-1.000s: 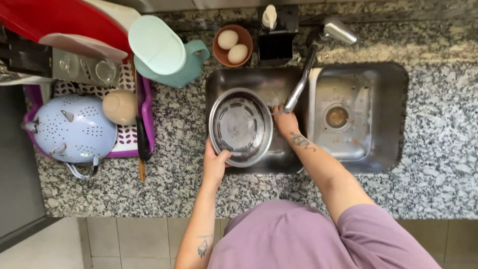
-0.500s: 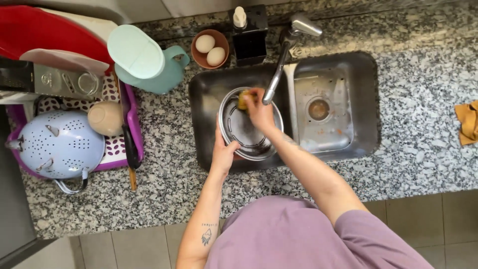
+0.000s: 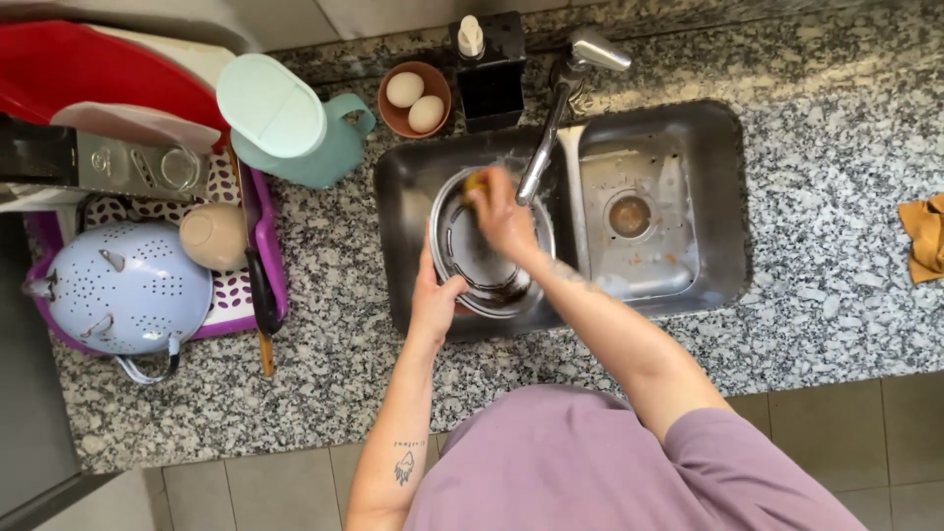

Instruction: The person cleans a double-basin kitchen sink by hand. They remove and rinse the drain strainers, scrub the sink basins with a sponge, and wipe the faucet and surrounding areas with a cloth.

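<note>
Speckled granite tabletop [image 3: 806, 246], double steel sink [image 3: 728, 197] set into it; right basin bare but for the drain, left basin has the work.

Purple drying rack [image 3: 275, 265] at far left holds a pale blue colander [image 3: 118, 285] dome-up, a beige cup [image 3: 211, 236] and a dark-bladed knife [image 3: 258, 285] along its right edge. Red tub [image 3: 69, 69] behind it. Teal jug [image 3: 295, 123] with a pale lid sits between rack and sink.

Round steel bowl [image 3: 462, 246] is in the left basin, tilted toward the person, under the faucet [image 3: 551, 128].

Left hand [image 3: 436, 300] grips the bowl's near rim: thumb inside, fingers wrapped under, closed on the edge.

Right hand [image 3: 501, 216] is inside the bowl near the far rim, fingers curled and pinching a yellow sponge [image 3: 476, 183] against the metal. Motion blur there, exact finger placement unclear.

Handling, my read: thin stamped steel, light, stiff, not fragile. Wet and probably soapy, so slick; the curved wall gives nothing to hold. Rolled rim is the only sane grip, thumb-in pinch as the left hand has it. It would spin or skate under scrubbing pressure if not braced against the basin wall.

Small stuff behind the sink: brown bowl [image 3: 415, 98] with two eggs, black holder with soap dispenser [image 3: 489, 59]. Folded yellow cloth [image 3: 926, 236] at far right edge.
</note>
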